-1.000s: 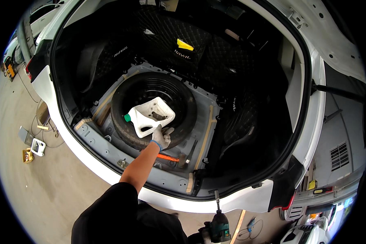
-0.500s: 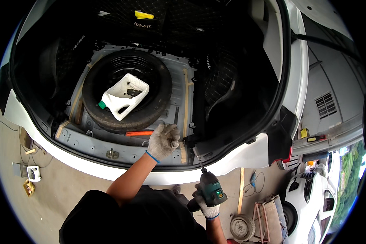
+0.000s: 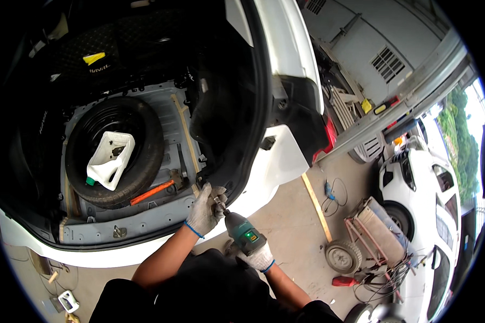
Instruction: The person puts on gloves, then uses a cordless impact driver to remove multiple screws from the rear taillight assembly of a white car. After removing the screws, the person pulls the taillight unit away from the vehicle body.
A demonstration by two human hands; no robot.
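Note:
My right hand (image 3: 260,257), in a light work glove, grips a dark green cordless impact driver (image 3: 244,233) whose nose points up and left. The gloved left hand (image 3: 203,211) has its fingers closed around the metal bit (image 3: 219,203) at the driver's front end. Both hands are at the right rear corner of a white car's open boot, above the sill (image 3: 161,222). Deeper in the boot lies a spare wheel (image 3: 152,156), with a cut-open white jug (image 3: 98,157) on top holding small dark parts. An orange-handled hammer (image 3: 152,192) rests beside the wheel.
The car's white rear bumper corner (image 3: 277,156) is close on the right. A wooden strip (image 3: 317,207), a loose wheel (image 3: 343,256), a rusty-framed cart (image 3: 380,229) and tangled cables (image 3: 382,282) are on the floor. Another white car (image 3: 415,188) stands beyond.
The view has swung right. My left hand has moved from over the sill to the driver's front end and closed on its bit. The right hand still holds the driver.

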